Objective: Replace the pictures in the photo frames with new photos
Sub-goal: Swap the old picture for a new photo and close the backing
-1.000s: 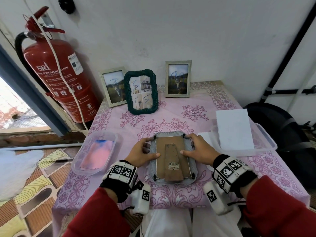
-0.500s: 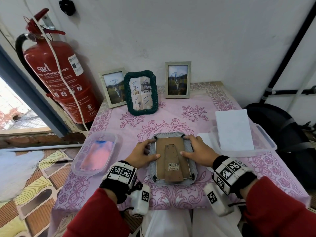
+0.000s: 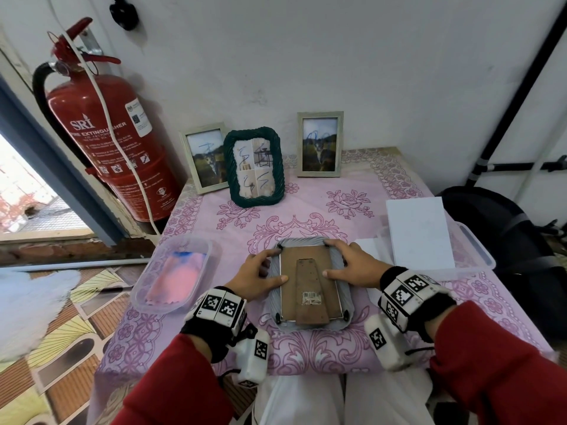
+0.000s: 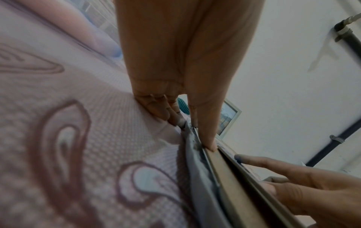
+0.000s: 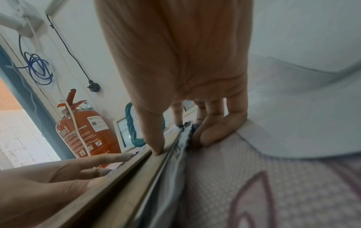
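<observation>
You are at the opening step of one frame: the grey rope-edged photo frame lies face down on the pink flowered tablecloth, between your two hands, with its brown cardboard backing board and the folded stand turned up to you. Your left hand holds the left edge of this frame, the thumb lying flat on the backing board and the fingers curled at the far left corner, near a small black clip. Your right hand holds the right edge in the same way, thumb on the board and fingers bent at the far right corner. From the wrist views each thumb presses on the board edge, but I cannot tell if the clips are turned open already. I judge that the next move is to turn the corner clips aside and lift the backing board out, keeping the frame flat so the glass does not slip. Past your right hand, the white blank-looking sheet leans in a clear plastic tray; it may be the new photo. Beyond your fingertips three other frames stand at the wall: a dark green rope frame and two pale wooden frames.
</observation>
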{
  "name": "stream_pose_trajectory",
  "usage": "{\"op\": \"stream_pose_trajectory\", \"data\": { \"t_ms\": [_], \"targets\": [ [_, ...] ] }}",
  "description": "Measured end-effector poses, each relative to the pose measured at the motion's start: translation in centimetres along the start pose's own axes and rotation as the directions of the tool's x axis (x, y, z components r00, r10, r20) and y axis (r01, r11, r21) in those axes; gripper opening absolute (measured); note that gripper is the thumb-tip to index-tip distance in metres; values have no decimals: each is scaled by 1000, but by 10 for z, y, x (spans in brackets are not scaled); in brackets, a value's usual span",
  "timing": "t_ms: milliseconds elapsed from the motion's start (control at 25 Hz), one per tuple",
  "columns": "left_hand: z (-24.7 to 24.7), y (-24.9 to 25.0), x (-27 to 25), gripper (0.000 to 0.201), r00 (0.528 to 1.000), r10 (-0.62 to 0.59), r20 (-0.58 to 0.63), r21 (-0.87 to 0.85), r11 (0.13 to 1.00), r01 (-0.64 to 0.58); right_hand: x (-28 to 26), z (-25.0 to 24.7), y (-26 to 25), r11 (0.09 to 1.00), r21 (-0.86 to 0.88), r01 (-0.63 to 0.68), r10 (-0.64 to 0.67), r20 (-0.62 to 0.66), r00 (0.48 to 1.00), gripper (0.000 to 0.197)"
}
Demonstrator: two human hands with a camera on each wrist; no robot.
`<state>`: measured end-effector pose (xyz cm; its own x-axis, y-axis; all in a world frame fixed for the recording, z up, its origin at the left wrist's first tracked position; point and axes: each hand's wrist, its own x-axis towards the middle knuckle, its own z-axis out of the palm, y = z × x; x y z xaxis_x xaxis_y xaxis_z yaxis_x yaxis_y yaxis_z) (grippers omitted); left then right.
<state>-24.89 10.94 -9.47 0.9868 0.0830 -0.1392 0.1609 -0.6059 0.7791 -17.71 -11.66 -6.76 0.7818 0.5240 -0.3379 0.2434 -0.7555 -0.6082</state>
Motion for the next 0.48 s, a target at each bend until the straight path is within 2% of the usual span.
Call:
{"op": "stream_pose_trajectory", "data": {
  "t_ms": [480],
  "targets": [
    [-1, 1, -3, 64, 999, -34, 11, 29, 999, 33, 1, 4, 4, 1000, -16, 16, -16, -8, 1000, 74]
  ]
}}
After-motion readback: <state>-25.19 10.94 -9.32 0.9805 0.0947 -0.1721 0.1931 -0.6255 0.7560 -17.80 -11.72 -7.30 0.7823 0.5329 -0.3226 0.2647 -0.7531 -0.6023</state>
